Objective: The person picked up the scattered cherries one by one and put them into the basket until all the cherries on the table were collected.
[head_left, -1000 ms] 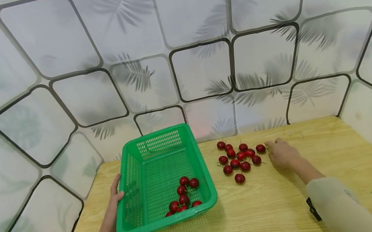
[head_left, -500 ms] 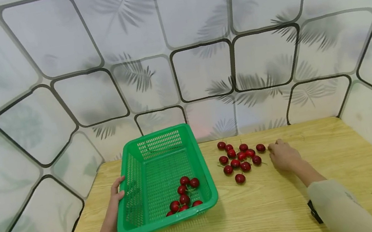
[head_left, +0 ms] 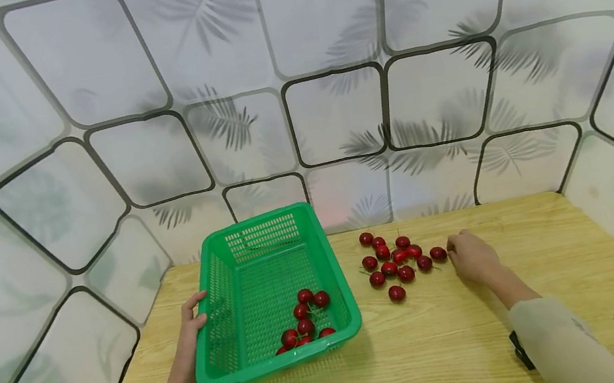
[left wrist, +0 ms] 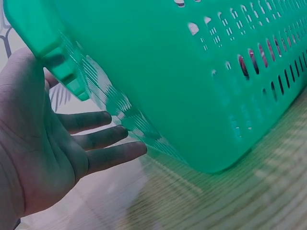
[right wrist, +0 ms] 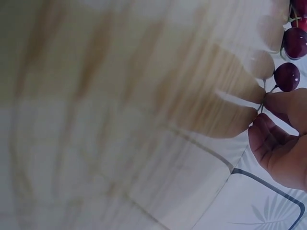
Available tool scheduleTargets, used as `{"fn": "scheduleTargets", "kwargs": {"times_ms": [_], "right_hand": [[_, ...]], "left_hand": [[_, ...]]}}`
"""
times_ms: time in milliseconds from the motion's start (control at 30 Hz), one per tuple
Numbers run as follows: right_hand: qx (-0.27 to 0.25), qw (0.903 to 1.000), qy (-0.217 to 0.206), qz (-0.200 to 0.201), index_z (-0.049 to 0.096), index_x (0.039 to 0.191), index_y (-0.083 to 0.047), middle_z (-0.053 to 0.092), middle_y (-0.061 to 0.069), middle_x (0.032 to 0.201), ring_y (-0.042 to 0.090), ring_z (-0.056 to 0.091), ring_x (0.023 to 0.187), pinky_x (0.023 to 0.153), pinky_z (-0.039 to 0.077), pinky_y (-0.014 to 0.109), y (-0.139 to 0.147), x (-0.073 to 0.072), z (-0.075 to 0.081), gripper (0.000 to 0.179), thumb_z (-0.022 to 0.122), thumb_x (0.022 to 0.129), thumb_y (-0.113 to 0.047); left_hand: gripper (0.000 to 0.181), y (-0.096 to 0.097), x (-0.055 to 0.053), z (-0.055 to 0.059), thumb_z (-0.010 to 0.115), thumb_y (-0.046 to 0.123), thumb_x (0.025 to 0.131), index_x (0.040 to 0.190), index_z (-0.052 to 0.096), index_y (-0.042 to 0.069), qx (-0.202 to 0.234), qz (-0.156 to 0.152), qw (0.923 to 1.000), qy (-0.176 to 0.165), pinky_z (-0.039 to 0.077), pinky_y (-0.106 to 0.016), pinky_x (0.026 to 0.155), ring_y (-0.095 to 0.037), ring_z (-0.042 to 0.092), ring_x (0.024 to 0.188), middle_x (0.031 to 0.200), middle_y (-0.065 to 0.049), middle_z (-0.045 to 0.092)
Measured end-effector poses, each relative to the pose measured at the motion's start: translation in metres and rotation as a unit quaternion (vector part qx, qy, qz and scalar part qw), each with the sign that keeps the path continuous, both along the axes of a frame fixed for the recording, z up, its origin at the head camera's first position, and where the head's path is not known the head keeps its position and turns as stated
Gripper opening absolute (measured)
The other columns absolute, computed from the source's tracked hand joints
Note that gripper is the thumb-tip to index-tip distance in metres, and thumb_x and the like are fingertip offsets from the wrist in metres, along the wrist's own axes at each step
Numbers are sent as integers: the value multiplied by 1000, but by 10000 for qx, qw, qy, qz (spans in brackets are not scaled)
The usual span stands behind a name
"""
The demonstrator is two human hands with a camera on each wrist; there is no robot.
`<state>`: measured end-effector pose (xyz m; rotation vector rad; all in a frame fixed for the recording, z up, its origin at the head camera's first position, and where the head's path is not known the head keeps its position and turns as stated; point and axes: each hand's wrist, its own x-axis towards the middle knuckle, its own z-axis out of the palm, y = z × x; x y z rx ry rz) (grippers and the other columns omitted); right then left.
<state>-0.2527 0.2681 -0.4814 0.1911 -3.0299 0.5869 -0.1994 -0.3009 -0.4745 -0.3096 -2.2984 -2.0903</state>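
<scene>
A green perforated plastic basket [head_left: 278,364] sits on the left of the table with several dark red cherries [head_left: 305,326] near its front right corner. My left hand [head_left: 186,336] rests against the basket's left rim, thumb and forefinger at the edge. In the left wrist view its other three fingers [left wrist: 115,153] reach out straight beside the basket wall. At the right end of a loose group of cherries [head_left: 389,269], my right hand [head_left: 472,256] pinches the stem of one cherry [right wrist: 287,77] between thumb and fingertips. That cherry hangs just beyond the fingertips in the right wrist view.
The pale wooden table [head_left: 435,360] runs back to a wall covering [head_left: 331,119] with a stone-and-leaf print, which also closes in both sides. A single cherry [head_left: 397,293] lies in front of the group.
The rightmost cherry has shifted slightly toward me and to the right, along with my right hand. The left hand and basket have stayed nearly in place.
</scene>
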Motion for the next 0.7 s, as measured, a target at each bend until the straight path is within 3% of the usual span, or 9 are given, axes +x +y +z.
{"fn": "scheduleTargets", "kwargs": {"times_ms": [200, 433, 700], "right_hand": [[-76, 10000, 6, -9, 65, 97, 5, 56, 20, 94, 30, 57, 82, 69, 51, 45, 1, 1, -1, 12, 55, 95, -2], [-151, 9997, 156, 142, 65, 93, 7, 58, 20, 90, 33, 57, 82, 72, 50, 48, 5, 1, -2, 10, 57, 93, 2], [-267, 9980, 481, 318, 66, 85, 5, 59, 18, 84, 33, 57, 78, 71, 50, 47, 9, 0, -5, 8, 58, 88, 7]], "left_hand": [[41, 1, 1, 0, 27, 27, 109, 147, 22, 13, -177, 200, 9996, -1, 52, -29, 73, -12, 59, 92, 143, -19, 22], [45, 2, 1, 0, 25, 30, 110, 149, 19, 8, -331, 219, 9992, 90, 54, -31, 69, -13, 61, 88, 137, -27, 29], [48, 1, 1, -3, 22, 31, 110, 151, 17, 5, -378, 169, 9988, 267, 51, -28, 74, -10, 56, 98, 146, -18, 18]]}}
